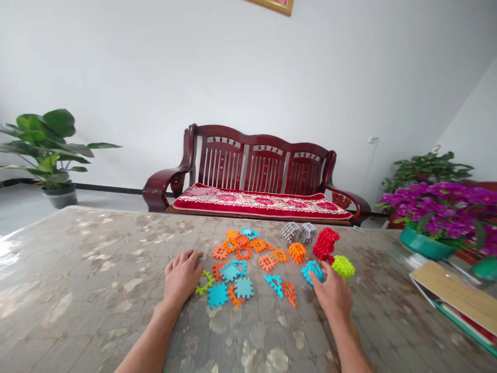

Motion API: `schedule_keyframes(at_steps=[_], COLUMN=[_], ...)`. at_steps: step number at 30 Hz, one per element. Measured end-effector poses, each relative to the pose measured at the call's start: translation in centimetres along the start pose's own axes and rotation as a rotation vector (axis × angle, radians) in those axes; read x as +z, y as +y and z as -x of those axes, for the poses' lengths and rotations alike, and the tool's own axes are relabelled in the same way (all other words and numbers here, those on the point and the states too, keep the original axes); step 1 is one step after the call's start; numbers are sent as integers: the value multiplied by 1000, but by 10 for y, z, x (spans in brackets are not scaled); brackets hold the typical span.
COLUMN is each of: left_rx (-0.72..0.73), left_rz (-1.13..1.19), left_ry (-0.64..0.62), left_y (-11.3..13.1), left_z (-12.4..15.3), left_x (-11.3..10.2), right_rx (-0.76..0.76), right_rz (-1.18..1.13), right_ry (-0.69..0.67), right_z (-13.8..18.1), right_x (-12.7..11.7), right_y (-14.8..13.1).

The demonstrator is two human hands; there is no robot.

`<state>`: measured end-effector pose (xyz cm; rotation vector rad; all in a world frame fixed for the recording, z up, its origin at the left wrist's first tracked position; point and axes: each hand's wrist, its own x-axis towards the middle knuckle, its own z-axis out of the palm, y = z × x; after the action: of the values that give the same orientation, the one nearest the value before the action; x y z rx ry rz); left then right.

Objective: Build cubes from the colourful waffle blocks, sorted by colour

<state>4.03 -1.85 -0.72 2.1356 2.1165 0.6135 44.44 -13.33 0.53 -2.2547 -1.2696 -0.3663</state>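
Observation:
My left hand (181, 274) lies on the table with its fingers stretched out. Beside it, close to the fingertips, is a green toothed frame piece (204, 282). My right hand (333, 294) has its thumb and fingers around a stack of blue interlocking tiles (311, 272). Right behind that hand stand a red stack (326, 243) and a lime green stack (344, 267). Between my hands lie loose flat tiles: a blue square (218, 295), a teal square (244, 288), a blue triangle (274, 285), an orange triangle (289, 293) and several orange pieces (266, 262).
An orange stack (297, 252) and two grey stacks (298, 232) stand farther back. At right are a purple flower pot (425, 243) and a brown folder (462, 292). Beyond the patterned table (97, 290) stands a wooden bench (264, 160); a potted plant (58, 150) is at left.

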Motion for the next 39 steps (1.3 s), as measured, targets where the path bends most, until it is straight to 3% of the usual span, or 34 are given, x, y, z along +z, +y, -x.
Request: schedule_keyframes(at_steps=[11,21,25,31,35,39], left_rx=[8,5,-1,-10,-12,-9], left_rz=[-5,13,7,9,13,18], left_ry=[4,10,-2,-14,-22,-14], left_y=[1,-1,0,3,4,5], left_z=[0,0,0,1,2,2], left_x=[-1,1,0,-4,-6,-7], right_rx=[-20,-34,-67,-369,-531,-562], right_rz=[177,167,105,-181,-280,-333], right_ry=[-2,-2,56,115,5,-111], right_z=[3,4,5,18,34,49], right_x=[4,1,0,9,8,3], right_y=[3,2,-3,-40,-76,-95])
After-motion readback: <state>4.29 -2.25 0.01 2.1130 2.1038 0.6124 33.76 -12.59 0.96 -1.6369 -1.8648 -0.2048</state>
